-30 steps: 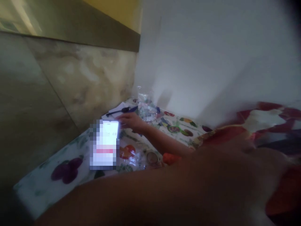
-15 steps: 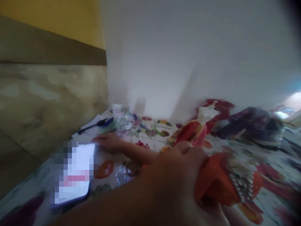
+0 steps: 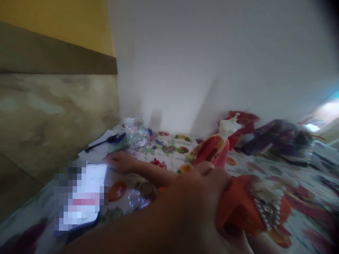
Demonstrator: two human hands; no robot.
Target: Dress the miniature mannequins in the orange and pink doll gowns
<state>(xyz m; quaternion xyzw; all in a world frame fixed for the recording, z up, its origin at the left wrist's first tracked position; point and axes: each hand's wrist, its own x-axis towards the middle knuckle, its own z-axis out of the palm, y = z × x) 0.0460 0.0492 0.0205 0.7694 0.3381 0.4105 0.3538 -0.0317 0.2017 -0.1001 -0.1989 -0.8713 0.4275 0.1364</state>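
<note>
My left hand point(image 3: 203, 190) reaches across from the lower left, its fingers closed on an orange doll dress point(image 3: 235, 201). The dress is on a small white dress form point(image 3: 270, 188) that lies tilted to the right, with strings of pearl-like beads point(image 3: 275, 218) about it. Beneath the dress, at the bottom edge, a bit of skin shows that looks like my right hand point(image 3: 258, 245); its fingers are hidden. Behind my left wrist lies a smaller arm, apparently another person's, whose hand point(image 3: 120, 161) rests beside a lit phone point(image 3: 92, 176).
A second white dress form point(image 3: 229, 127) in a red skirt stands near the wall. Dark purple fabric point(image 3: 280, 141) is heaped to its right. Clear plastic packaging point(image 3: 135, 132), papers point(image 3: 92, 148) and a ring-shaped object point(image 3: 147, 189) lie on the fruit-print cloth point(image 3: 169, 141).
The whole view has shifted slightly, so things sit a little further left. My left hand keeps its grip on the orange dress, and the other hand stays beside the phone.
</note>
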